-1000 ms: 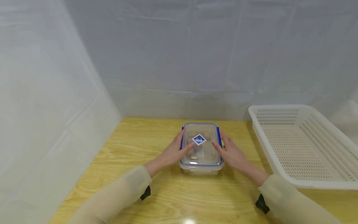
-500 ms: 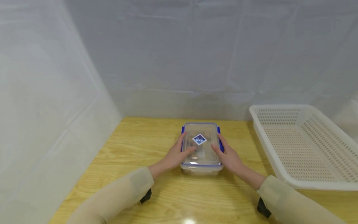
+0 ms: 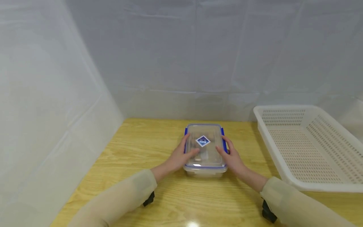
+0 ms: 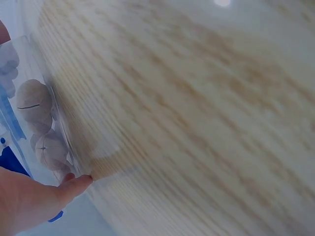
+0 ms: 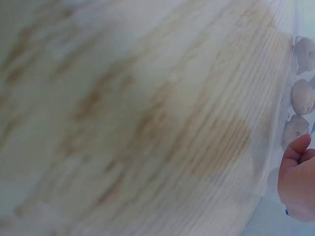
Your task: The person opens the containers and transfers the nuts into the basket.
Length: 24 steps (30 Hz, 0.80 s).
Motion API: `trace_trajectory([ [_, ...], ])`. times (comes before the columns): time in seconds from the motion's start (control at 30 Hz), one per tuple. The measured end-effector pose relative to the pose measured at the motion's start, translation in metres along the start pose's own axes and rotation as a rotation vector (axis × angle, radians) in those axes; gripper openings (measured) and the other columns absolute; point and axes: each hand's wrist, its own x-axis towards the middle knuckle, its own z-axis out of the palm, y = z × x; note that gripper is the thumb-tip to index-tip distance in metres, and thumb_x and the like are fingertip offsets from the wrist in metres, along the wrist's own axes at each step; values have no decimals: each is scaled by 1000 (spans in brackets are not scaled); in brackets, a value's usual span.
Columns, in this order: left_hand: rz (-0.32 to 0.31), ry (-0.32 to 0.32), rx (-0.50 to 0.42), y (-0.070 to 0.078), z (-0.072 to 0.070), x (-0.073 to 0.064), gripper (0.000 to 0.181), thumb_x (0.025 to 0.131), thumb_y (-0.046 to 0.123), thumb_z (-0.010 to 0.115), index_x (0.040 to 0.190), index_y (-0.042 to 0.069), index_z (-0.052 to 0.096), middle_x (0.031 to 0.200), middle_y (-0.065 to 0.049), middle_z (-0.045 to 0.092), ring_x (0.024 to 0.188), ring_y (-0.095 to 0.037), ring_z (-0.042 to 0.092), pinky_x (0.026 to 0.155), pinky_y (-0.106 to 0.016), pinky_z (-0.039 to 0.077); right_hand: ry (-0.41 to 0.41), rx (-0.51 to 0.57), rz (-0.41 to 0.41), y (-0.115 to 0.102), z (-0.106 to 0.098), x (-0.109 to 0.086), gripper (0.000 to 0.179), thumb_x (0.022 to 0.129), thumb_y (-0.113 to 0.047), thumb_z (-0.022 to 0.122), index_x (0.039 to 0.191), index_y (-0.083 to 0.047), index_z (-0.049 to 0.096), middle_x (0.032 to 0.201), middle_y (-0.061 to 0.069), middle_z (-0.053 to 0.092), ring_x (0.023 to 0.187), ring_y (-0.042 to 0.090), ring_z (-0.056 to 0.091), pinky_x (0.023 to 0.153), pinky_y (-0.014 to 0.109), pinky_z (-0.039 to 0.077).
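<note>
1. The clear container (image 3: 204, 173) sits flat on the wooden table (image 3: 147, 138), toward its far side, left of the white basket. Rounded pale-brown pieces (image 4: 34, 101) lie inside; what they are is unclear.
2. Its lid (image 3: 208, 159) is on, with a diamond label (image 3: 203, 141) on top, so the covering looks done. Blue clips (image 3: 222, 130) run along both sides; whether they are locked, I cannot tell.
3. The left hand (image 3: 177, 157) grips the container's left side, thumb over the lid, fingers along the edge.
4. The right hand (image 3: 234, 160) grips the right side likewise, its thumb and fingers moderately spread.
5. The basket (image 3: 326, 187) stands at the right; the container is outside it, well apart.
</note>
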Motion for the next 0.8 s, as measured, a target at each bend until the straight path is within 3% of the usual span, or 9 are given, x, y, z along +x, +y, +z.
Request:
trace_trajectory([
  [0.33, 4, 8, -11, -2, 0, 3, 82, 95, 39, 62, 156, 16, 13, 152, -27, 28, 135, -45, 32, 108, -58, 24, -83, 22, 2, -3, -3, -1, 55, 107, -28, 37, 155, -14, 14, 150, 35, 21, 130, 51, 36, 103, 56, 34],
  [0.57, 4, -1, -7, -3, 1, 5, 82, 95, 40, 62, 157, 18, 13, 152, -26, 28, 135, -45, 32, 107, -58, 25, -112, 29, 24, -3, -5, 1, 54, 108, -28, 35, 155, -16, 11, 156, 30, 9, 136, 49, 27, 110, 55, 22],
  [0.8, 3, -2, 12, -4, 1, 6, 82, 95, 40, 61, 156, 16, 13, 153, -25, 28, 136, -44, 31, 108, -56, 24, -146, 28, 26, -1, -9, 0, 57, 108, -29, 35, 156, -15, 8, 157, 28, 5, 136, 49, 25, 110, 55, 22],
])
